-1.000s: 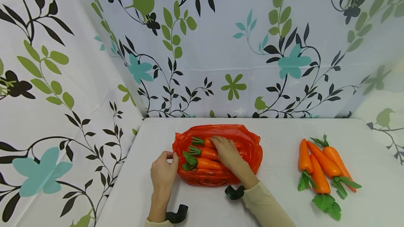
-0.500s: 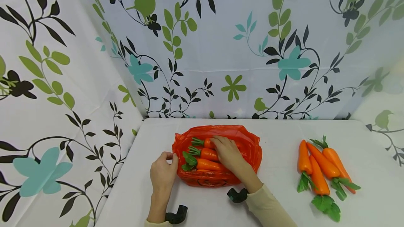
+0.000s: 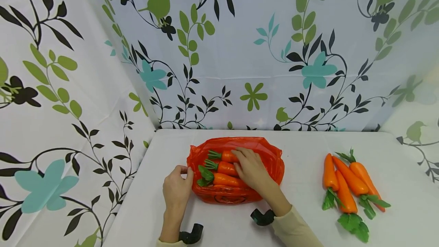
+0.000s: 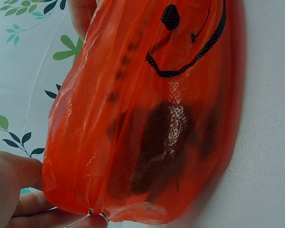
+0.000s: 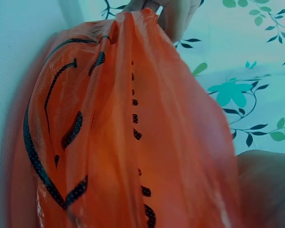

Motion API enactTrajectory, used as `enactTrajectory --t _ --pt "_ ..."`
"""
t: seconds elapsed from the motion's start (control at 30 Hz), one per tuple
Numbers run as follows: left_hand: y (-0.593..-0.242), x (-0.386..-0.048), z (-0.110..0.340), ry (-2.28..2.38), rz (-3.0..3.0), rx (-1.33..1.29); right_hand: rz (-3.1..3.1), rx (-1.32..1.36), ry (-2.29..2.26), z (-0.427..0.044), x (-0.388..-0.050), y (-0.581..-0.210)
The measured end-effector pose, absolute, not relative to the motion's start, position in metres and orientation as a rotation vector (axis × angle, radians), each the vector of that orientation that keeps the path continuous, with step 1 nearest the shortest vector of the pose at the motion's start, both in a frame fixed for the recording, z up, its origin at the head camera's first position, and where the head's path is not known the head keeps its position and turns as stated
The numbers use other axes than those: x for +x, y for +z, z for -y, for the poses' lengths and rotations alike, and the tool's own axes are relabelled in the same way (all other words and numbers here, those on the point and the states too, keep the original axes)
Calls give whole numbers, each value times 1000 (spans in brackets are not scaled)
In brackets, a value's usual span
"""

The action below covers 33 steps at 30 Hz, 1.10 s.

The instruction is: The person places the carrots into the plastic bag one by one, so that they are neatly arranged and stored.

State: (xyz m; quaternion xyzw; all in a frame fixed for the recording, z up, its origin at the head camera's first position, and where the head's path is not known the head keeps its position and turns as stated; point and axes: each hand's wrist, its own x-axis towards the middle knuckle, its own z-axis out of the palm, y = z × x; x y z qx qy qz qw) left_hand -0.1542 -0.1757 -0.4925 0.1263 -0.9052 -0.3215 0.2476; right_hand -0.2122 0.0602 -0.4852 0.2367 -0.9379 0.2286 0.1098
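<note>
A red plastic bag (image 3: 271,163) lies open on the white table, its mouth facing up. Three carrots are visible inside: a back carrot (image 3: 229,156), a middle carrot (image 3: 226,168) and a front carrot (image 3: 226,180), green tops to the left. My left hand (image 3: 176,188) pinches the bag's left edge; the right wrist view also shows these left fingers (image 5: 173,19) at the gathered rim. Inside the bag, my right hand (image 3: 253,169) lies loosely over the right ends of the carrots, fingers and thumb spread around the back one. Its palm side is hidden.
To the right on the table lies a loose group of several carrots (image 3: 346,197) with leafy tops. A patterned curtain (image 3: 219,68) stands behind the table and along its left side. Black curved pieces (image 3: 262,217) sit at both wrists.
My right hand has slid slightly to the right, uncovering more of the back carrot, which stays in place. The left hand keeps its place at the bag's edge.
</note>
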Motion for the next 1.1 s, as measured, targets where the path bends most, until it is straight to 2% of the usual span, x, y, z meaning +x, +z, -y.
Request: enactTrajectory --t 1.1 --pt "-494 -155 177 -889 2466 321 2520 566 695 -106 -185 -460"
